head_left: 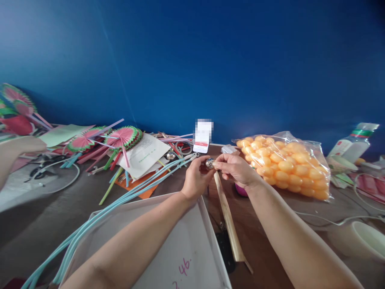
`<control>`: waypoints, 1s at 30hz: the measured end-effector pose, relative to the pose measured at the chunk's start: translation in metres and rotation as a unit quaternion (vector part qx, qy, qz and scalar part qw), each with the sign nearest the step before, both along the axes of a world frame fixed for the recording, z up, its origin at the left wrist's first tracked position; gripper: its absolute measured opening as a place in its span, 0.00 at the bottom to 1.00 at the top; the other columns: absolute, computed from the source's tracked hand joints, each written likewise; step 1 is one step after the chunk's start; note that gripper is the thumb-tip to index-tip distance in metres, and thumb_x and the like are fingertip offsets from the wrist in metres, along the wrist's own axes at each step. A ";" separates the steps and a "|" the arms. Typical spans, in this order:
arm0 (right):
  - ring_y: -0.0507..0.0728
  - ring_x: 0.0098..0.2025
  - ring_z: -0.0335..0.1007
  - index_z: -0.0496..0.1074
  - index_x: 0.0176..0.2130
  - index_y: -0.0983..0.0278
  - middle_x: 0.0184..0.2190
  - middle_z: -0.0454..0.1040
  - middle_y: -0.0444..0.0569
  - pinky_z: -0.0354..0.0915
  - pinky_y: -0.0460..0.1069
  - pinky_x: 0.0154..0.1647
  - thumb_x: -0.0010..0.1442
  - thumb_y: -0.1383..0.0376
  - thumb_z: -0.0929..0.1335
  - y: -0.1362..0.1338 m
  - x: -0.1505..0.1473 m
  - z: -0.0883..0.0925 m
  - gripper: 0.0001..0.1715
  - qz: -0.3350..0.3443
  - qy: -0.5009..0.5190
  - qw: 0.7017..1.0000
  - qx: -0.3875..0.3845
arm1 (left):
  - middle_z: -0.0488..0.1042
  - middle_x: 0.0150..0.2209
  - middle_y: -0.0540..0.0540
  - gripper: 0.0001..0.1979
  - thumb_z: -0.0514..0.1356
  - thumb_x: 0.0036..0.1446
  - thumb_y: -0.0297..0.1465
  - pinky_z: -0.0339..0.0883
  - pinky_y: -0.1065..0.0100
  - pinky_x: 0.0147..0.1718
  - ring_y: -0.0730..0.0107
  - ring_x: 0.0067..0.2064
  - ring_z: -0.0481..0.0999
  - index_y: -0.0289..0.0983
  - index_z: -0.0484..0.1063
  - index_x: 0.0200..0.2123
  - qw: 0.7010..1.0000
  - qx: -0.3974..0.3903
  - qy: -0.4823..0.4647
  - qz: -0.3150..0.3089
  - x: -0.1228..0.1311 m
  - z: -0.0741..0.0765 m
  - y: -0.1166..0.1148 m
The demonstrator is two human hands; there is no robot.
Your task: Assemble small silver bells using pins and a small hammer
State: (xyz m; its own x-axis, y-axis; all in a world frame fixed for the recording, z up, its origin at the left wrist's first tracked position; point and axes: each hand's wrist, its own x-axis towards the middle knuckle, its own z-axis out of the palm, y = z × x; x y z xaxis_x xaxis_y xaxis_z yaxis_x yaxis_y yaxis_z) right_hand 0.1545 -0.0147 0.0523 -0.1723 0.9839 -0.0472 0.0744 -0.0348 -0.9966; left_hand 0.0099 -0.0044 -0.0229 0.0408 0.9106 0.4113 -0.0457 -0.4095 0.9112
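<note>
My left hand (196, 178) and my right hand (236, 168) meet above the table's middle, fingers pinched together on a small silver bell (209, 163). A flat wooden stick (229, 220) runs from under my right hand down toward the near edge; whether my fingers grip its top end is hidden. Long pale blue tubes (120, 198) stretch from beside my left hand to the lower left. A white box lid (186, 249) with pink writing lies under my left forearm.
A clear bag of orange balls (285, 164) sits right. Paper fans (123, 136), straws and papers litter the back left. A white card (202, 138), a bottle (353, 144), a white cup (365, 239) and another person's arm (15, 150) at far left.
</note>
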 end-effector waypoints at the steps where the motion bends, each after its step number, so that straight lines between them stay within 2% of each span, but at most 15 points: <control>1: 0.44 0.18 0.55 0.68 0.29 0.65 0.23 0.68 0.41 0.54 0.43 0.17 0.45 0.56 0.76 0.000 0.000 0.001 0.19 0.001 -0.004 1.000 0.000 | 0.75 0.46 0.40 0.23 0.66 0.51 0.34 0.73 0.63 0.41 0.66 0.40 0.77 0.37 0.69 0.51 1.000 0.001 0.002 -0.001 0.000 0.000 0.000; 9: 0.44 0.18 0.51 0.65 0.29 0.63 0.21 0.67 0.39 0.45 0.43 0.15 0.47 0.53 0.75 -0.001 0.001 0.002 0.21 0.004 -0.060 0.998 0.014 | 0.76 0.45 0.40 0.22 0.66 0.51 0.31 0.73 0.64 0.41 0.66 0.40 0.77 0.36 0.69 0.50 0.999 -0.022 -0.023 -0.024 0.000 0.005 -0.003; 12: 0.44 0.19 0.51 0.65 0.30 0.63 0.22 0.66 0.39 0.45 0.42 0.16 0.47 0.53 0.76 0.001 0.003 -0.001 0.22 0.018 -0.027 0.999 0.008 | 0.76 0.44 0.41 0.23 0.66 0.51 0.31 0.73 0.64 0.40 0.66 0.40 0.77 0.36 0.69 0.51 0.999 -0.029 -0.030 -0.030 -0.001 0.007 -0.003; 16: 0.44 0.20 0.51 0.65 0.31 0.63 0.24 0.65 0.39 0.44 0.42 0.17 0.49 0.50 0.74 0.002 0.006 -0.001 0.23 0.043 0.034 0.998 -0.039 | 0.76 0.44 0.40 0.22 0.66 0.51 0.30 0.72 0.63 0.43 0.66 0.41 0.78 0.36 0.69 0.50 0.997 -0.040 -0.046 -0.040 0.000 0.008 -0.003; 19: 0.43 0.19 0.50 0.64 0.30 0.63 0.23 0.63 0.39 0.43 0.41 0.17 0.50 0.47 0.73 0.001 0.005 0.001 0.25 0.041 0.044 0.996 -0.060 | 0.76 0.45 0.40 0.23 0.66 0.50 0.30 0.72 0.63 0.43 0.66 0.42 0.78 0.36 0.69 0.50 0.997 -0.039 -0.051 -0.048 0.001 0.008 -0.002; 24: 0.44 0.19 0.50 0.62 0.29 0.62 0.20 0.59 0.36 0.45 0.41 0.16 0.44 0.50 0.77 -0.001 0.000 0.003 0.26 0.008 -0.002 1.000 -0.027 | 0.76 0.44 0.41 0.23 0.66 0.51 0.30 0.72 0.64 0.42 0.67 0.40 0.77 0.37 0.69 0.50 0.998 -0.033 -0.040 -0.045 0.000 0.008 -0.003; 30: 0.45 0.18 0.51 0.64 0.30 0.63 0.18 0.60 0.36 0.49 0.42 0.16 0.50 0.48 0.73 -0.001 -0.007 -0.006 0.23 -0.026 -0.048 0.997 0.049 | 0.76 0.43 0.41 0.22 0.66 0.50 0.31 0.71 0.67 0.40 0.68 0.39 0.77 0.35 0.69 0.49 0.997 -0.052 -0.047 -0.038 -0.002 0.012 -0.003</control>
State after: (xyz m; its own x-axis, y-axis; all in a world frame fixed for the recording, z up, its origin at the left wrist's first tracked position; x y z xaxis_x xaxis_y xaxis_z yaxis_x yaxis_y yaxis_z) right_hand 0.1473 -0.0153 0.0464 -0.1205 0.9921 0.0349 0.1707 0.0554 -0.9838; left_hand 0.0078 -0.0077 -0.0107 0.0769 0.9441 0.3205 -0.1599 -0.3056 0.9386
